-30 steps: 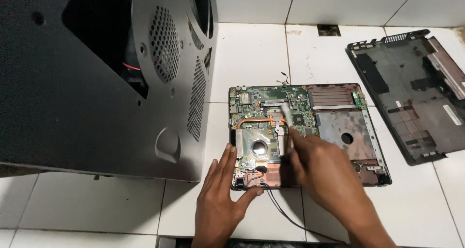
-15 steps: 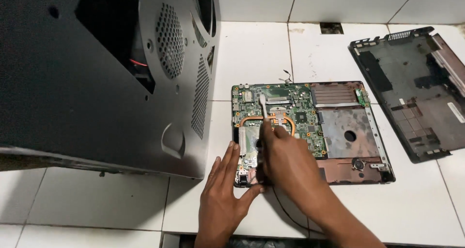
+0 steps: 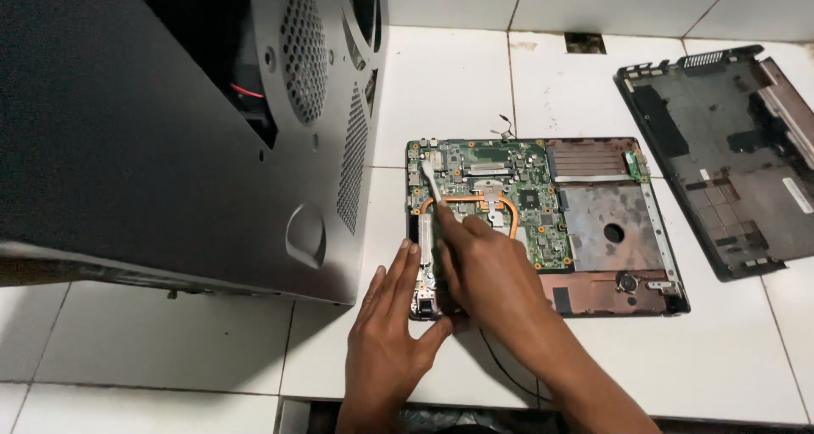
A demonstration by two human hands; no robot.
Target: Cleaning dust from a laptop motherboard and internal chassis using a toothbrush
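An opened laptop base (image 3: 610,298) lies on the white tiled floor, its green motherboard (image 3: 500,175) and copper heat pipe (image 3: 511,214) exposed. My right hand (image 3: 483,269) is shut on a thin white brush-like tool (image 3: 429,181), whose tip rests on the board's left part. My left hand (image 3: 386,332) lies flat with fingers spread, pressing the laptop's near left corner and the floor beside it.
A large dark computer case (image 3: 170,129) with perforated side vents stands close on the left. A separate dark laptop bottom cover (image 3: 721,154) lies at the right. A thin black cable (image 3: 500,366) trails from the laptop toward me. A small square floor drain (image 3: 585,43) sits at the back.
My right hand has swept the white tool leftward across the motherboard, from the middle of the board to its left edge. My left hand has stayed at the near left corner.
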